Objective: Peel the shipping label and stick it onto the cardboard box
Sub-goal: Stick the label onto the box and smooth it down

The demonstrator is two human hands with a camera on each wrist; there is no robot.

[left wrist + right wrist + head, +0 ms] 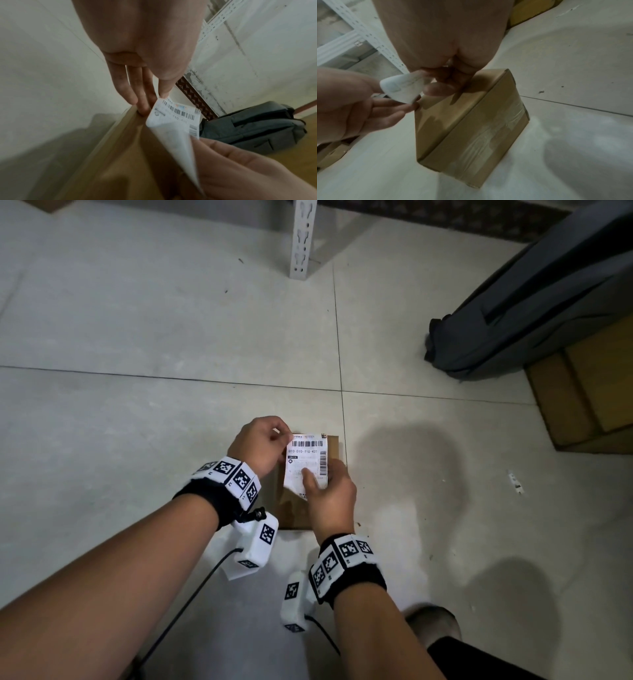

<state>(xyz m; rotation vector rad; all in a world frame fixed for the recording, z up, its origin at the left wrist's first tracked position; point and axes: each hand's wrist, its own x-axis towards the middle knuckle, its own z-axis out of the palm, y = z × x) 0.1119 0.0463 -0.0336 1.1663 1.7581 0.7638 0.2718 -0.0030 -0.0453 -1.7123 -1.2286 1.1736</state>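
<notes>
A white shipping label (pixel 306 460) with barcodes hangs just above a small brown cardboard box (pixel 291 508) that sits on the tiled floor. My left hand (pixel 263 443) pinches the label's top left corner between thumb and fingers. My right hand (pixel 329 494) holds its lower part, thumb on the printed face. In the left wrist view the label (pixel 173 121) curves over the box (pixel 120 155). From the right wrist camera the label (pixel 402 89) bends between both hands, above the taped box (pixel 471 115).
A grey bag (pixel 534 299) lies at the far right on flat cardboard (pixel 582 392). A white perforated shelf post (pixel 303 237) stands at the back. A small white scrap (pixel 515 482) lies on the floor to the right. My shoe (pixel 435 625) is near the bottom.
</notes>
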